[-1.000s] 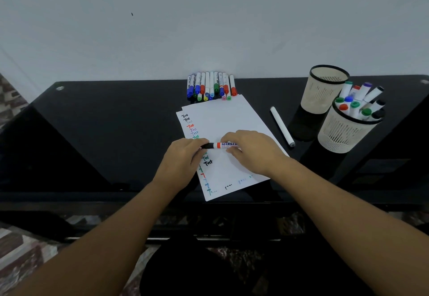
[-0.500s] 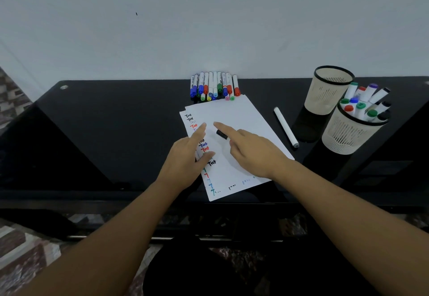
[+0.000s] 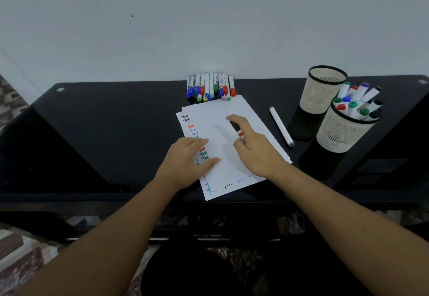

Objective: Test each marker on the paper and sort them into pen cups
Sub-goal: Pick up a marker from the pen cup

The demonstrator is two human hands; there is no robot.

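Note:
My right hand (image 3: 255, 154) holds a black-and-red marker (image 3: 236, 128) over the white paper (image 3: 232, 110), its dark end pointing away from me and the forefinger stretched out beside it. My left hand (image 3: 185, 163) lies flat on the left side of the paper, fingers apart, over coloured test words (image 3: 190, 126). A row of capped markers (image 3: 210, 87) lies at the table's far edge. Two beige mesh pen cups stand at the right: the far cup (image 3: 325, 91) looks empty, the near cup (image 3: 346, 131) holds several markers.
A white marker (image 3: 281, 126) lies loose on the black glass table (image 3: 104, 133) between the paper and the cups. A pale wall rises right behind the table. The table's front edge runs just under my forearms.
The hands parted from the marker they held together. My right hand turned the marker from crosswise to pointing away and moved up the paper. My left hand flattened onto the sheet.

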